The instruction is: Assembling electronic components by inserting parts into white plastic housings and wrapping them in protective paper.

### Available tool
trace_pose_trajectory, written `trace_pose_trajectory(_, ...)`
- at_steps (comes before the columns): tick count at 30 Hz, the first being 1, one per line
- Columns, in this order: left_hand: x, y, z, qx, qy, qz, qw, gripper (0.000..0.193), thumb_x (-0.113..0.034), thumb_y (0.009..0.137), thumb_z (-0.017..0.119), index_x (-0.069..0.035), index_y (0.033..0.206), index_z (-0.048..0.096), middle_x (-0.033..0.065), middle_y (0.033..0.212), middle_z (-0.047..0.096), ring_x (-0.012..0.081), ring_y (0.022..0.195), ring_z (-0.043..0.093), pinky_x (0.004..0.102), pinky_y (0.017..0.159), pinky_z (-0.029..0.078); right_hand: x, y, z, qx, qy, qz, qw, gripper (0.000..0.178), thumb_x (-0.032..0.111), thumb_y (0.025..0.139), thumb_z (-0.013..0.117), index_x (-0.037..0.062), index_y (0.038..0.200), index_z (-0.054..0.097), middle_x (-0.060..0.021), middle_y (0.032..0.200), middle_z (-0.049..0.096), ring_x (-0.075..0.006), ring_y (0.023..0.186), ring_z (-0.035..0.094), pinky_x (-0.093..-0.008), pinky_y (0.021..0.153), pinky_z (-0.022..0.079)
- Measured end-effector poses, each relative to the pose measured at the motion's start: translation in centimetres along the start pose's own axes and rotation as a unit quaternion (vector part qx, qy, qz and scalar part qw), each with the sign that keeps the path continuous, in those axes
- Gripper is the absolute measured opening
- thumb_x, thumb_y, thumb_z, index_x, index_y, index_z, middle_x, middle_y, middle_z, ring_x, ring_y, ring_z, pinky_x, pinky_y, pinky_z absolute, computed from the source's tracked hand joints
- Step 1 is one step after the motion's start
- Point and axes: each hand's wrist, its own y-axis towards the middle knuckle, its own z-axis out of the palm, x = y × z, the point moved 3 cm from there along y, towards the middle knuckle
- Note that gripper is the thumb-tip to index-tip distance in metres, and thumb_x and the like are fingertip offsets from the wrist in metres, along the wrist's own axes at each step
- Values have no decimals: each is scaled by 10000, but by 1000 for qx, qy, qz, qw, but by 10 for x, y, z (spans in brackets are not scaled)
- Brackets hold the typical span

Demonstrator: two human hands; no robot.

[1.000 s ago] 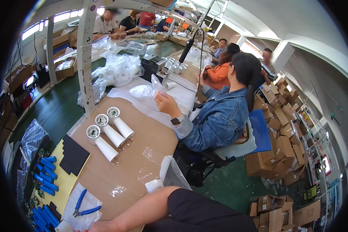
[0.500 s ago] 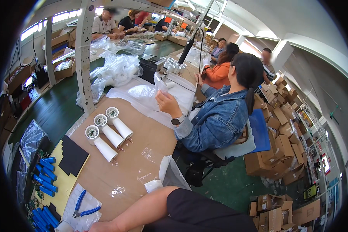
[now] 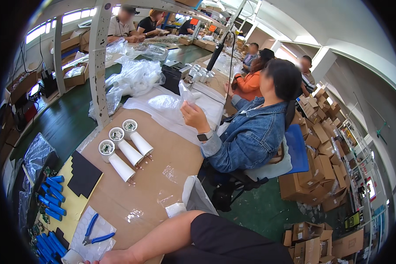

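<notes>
My right forearm reaches in from the lower right, and my right hand point(image 3: 115, 257) lies at the bottom edge, its fingers mostly cut off. Close to its fingertips is a white cylindrical part point(image 3: 72, 257), partly out of frame; whether they touch I cannot tell. My left hand is out of view. Just above the hand, blue-handled cutting pliers point(image 3: 92, 233) rest with handles spread on a clear patterned sheet point(image 3: 104, 226). Farther up lie three white tapered housings point(image 3: 121, 167) in a row, each beside a round white cap point(image 3: 106, 148) with a green circuit board inside. Thin wires stick out of the housings' narrow ends.
Blue wrapped cylinders point(image 3: 53, 200) lie at the left by a black foam sheet point(image 3: 84, 174). A co-worker in a denim jacket point(image 3: 255, 132) sits at the right, holding clear plastic film point(image 3: 185, 92). A white post point(image 3: 97, 66) rises at the table's far edge. Cardboard boxes point(image 3: 312, 176) fill the right.
The view has shifted slightly, so the scene sits a little to the right. My right hand shows slightly more at the bottom edge. The pliers and housings lie as before.
</notes>
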Motion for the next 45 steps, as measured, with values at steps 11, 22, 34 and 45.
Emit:
trace_pose_trajectory(11, -15, -7, -10, -90, 4, -148, 985, 628, -554, 1045, 322, -83, 1449, 420, 110, 1374, 546, 244, 1246, 543, 367, 999, 512, 18, -1, -11, -39, 18, -34, 999, 585, -42, 653, 640, 127, 1212, 654, -172, 976, 683, -396, 914, 652, -444, 790, 522)
trace_pose_trajectory(22, -13, -3, -49, -98, 61, -282, 953, 595, -645, 1010, 347, -288, 1484, 403, 2, 1293, 599, 137, 941, 620, 252, 638, 518, 12, -2, -7, -43, 25, -54, 997, 575, -43, 666, 650, 129, 1214, 648, -167, 998, 683, -389, 955, 650, -436, 810, 524)
trace_pose_trajectory(34, -19, -8, -17, -58, 71, -229, 969, 596, -614, 1029, 325, -263, 1508, 374, 10, 1388, 525, 176, 1128, 578, 283, 781, 547, 15, -2, -10, -26, 24, -31, 999, 584, -41, 670, 652, 136, 1227, 644, -167, 1037, 678, -395, 966, 646, -437, 819, 523)
trace_pose_trajectory(45, -32, -20, 4, -41, 42, -214, 975, 564, -532, 1059, 328, -203, 1514, 379, -11, 1489, 474, 133, 1329, 479, 255, 1034, 455, 21, -2, -13, -34, 50, -14, 998, 600, -64, 671, 631, 132, 1238, 634, -162, 1028, 678, -383, 971, 651, -408, 824, 519)
